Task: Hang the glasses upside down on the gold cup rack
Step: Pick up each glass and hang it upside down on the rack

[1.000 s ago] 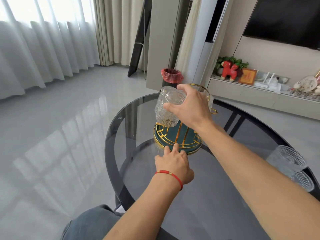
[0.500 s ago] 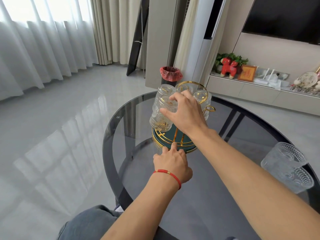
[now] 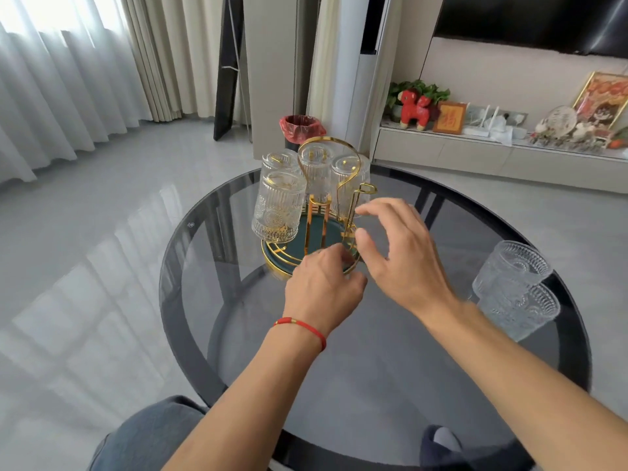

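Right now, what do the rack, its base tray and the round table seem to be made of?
The rack looks like thin metal wire with a shiny gold finish: it glints along its loops. Its base tray seems dark teal, matte, perhaps enamel or plastic; I cannot tell which. The table appears to be smoked glass: the dark frame below shows through it.

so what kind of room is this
Most likely a home living room: a wall-mounted TV above a low cabinet with ornaments, long curtains over a bright window, and a round glass table holding the cup rack.
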`<control>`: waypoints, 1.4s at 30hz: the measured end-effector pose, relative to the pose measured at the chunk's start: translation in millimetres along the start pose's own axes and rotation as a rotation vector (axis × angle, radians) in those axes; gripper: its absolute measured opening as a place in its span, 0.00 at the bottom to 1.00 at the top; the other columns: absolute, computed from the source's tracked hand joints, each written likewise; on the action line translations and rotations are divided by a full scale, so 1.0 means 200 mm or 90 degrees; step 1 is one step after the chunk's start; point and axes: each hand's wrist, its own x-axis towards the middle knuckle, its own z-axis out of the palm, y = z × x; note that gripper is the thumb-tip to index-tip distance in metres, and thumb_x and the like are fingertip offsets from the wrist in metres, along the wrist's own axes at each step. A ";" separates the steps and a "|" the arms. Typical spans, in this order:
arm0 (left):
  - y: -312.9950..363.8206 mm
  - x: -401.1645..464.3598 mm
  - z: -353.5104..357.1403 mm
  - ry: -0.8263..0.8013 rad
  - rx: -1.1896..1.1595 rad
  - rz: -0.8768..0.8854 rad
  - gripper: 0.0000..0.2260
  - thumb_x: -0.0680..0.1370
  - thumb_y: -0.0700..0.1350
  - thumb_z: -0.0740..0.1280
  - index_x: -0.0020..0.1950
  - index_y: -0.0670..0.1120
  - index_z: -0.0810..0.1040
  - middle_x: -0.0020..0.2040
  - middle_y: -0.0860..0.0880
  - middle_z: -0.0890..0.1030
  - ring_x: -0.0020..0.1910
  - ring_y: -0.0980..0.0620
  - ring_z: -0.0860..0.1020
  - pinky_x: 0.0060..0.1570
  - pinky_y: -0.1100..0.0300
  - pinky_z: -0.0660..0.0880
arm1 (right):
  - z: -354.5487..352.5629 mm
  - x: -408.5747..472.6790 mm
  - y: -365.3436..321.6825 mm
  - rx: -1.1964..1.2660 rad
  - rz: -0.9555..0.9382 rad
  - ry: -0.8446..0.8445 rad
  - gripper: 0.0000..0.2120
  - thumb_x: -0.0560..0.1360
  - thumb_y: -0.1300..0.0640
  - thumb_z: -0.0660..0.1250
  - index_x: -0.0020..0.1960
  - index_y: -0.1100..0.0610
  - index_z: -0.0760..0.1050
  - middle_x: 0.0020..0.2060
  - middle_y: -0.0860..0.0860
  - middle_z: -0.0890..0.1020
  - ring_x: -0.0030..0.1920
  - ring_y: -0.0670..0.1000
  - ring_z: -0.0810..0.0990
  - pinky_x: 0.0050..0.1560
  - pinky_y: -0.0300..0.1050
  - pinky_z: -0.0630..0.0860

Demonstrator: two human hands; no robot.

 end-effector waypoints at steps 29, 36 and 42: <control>0.11 -0.20 0.26 -0.273 -0.171 0.145 0.33 0.73 0.52 0.77 0.75 0.56 0.67 0.63 0.54 0.78 0.62 0.56 0.78 0.58 0.58 0.81 | -0.48 -0.51 0.31 0.035 0.312 -0.144 0.46 0.61 0.32 0.75 0.74 0.36 0.59 0.61 0.42 0.80 0.59 0.45 0.79 0.55 0.42 0.70; 0.10 -0.18 0.19 -0.144 -0.256 0.133 0.32 0.63 0.54 0.81 0.63 0.58 0.72 0.54 0.62 0.81 0.52 0.60 0.81 0.48 0.60 0.82 | -0.33 -0.43 0.20 0.222 0.263 -0.185 0.46 0.63 0.32 0.77 0.75 0.35 0.61 0.63 0.40 0.80 0.63 0.42 0.80 0.64 0.44 0.75; 0.07 -0.12 0.11 -0.035 -0.489 -0.108 0.39 0.56 0.59 0.82 0.62 0.52 0.72 0.58 0.52 0.81 0.55 0.59 0.82 0.55 0.56 0.82 | -0.25 -0.34 0.16 0.408 0.485 -0.191 0.26 0.78 0.29 0.58 0.68 0.42 0.75 0.65 0.46 0.81 0.59 0.50 0.85 0.59 0.48 0.82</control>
